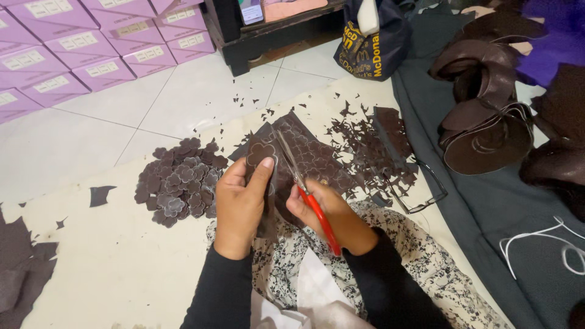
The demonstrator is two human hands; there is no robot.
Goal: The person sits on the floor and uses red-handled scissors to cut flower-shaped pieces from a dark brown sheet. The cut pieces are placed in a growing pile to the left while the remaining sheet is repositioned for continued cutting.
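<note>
- A tiled floor (201,91) carries the work, with purple boxes (73,49) stacked far left.
- The left hand (241,204) has its grip clamped on a dark brown sheet (317,158) marked with flower outlines, thumb on one flower.
- The right hand (332,216) is closed round red-handled scissors (304,189), blades apart over the sheet.
- The step looks like cutting out a flower; the next move calls for turning the sheet along the outline.
- A pile of cut flowers (180,183) lies left, scraps (365,152) and glasses (420,189) right, close to the cutting.
</note>
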